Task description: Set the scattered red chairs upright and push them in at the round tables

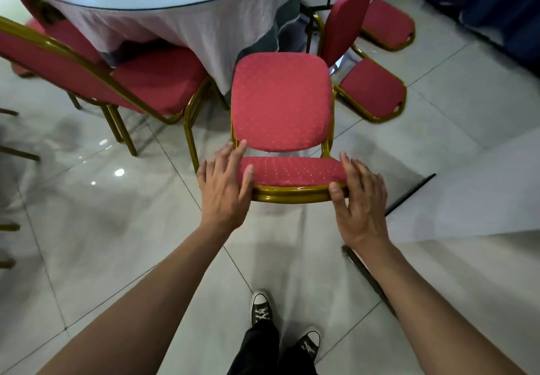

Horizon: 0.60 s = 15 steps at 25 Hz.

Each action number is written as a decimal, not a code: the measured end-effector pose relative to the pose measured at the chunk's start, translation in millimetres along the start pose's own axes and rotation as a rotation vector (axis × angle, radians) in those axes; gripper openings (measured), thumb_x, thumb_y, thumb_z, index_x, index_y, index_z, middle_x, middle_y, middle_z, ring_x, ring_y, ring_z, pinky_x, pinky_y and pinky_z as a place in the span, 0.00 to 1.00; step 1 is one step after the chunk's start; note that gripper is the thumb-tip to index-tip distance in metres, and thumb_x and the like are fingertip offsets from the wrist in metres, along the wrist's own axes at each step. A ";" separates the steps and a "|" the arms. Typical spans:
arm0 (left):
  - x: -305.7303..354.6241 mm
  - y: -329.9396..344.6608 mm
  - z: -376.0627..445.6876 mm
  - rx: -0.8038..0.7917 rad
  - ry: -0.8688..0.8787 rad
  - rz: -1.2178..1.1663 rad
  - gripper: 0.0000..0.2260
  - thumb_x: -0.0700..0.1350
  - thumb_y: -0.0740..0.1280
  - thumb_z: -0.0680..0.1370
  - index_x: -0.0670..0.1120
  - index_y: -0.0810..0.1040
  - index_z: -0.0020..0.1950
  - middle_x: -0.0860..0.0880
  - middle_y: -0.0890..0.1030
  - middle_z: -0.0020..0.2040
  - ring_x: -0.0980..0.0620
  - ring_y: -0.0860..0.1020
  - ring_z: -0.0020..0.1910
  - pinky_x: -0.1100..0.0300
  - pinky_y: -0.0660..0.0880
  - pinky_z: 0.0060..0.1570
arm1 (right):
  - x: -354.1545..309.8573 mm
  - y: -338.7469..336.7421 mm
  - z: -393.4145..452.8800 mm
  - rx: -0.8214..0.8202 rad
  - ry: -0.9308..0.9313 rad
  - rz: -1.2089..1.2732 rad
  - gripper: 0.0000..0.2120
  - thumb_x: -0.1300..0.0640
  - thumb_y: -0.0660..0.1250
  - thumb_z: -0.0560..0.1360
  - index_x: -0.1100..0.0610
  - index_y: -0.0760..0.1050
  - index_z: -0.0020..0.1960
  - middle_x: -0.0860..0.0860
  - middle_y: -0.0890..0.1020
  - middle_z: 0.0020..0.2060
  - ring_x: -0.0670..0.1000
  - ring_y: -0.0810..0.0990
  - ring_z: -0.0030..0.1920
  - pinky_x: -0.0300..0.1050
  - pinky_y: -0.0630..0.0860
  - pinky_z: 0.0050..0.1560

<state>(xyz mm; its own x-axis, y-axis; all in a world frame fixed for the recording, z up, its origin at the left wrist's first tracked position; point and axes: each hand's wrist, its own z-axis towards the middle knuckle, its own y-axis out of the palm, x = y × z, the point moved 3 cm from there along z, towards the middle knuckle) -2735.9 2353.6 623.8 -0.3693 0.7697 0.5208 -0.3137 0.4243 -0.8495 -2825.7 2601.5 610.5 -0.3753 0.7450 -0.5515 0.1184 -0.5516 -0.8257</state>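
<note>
No readable text, label, brand, number or sign anywhere in view.
</note>
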 end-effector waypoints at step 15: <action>26.0 -8.5 70.9 -0.029 0.004 0.033 0.30 0.69 0.39 0.79 0.63 0.53 0.81 0.51 0.66 0.78 0.47 0.58 0.80 0.40 0.49 0.77 | -0.7 -17.3 92.0 -0.141 0.030 0.050 0.31 0.28 0.41 0.79 0.36 0.53 0.80 0.47 0.66 0.75 0.49 0.61 0.77 0.62 0.48 0.79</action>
<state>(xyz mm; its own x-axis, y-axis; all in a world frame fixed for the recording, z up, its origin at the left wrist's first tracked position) -2804.9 2336.2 650.6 -0.3751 0.7855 0.4922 -0.2763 0.4121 -0.8682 -2912.1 2576.0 636.1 -0.3379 0.7300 -0.5940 0.2647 -0.5319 -0.8044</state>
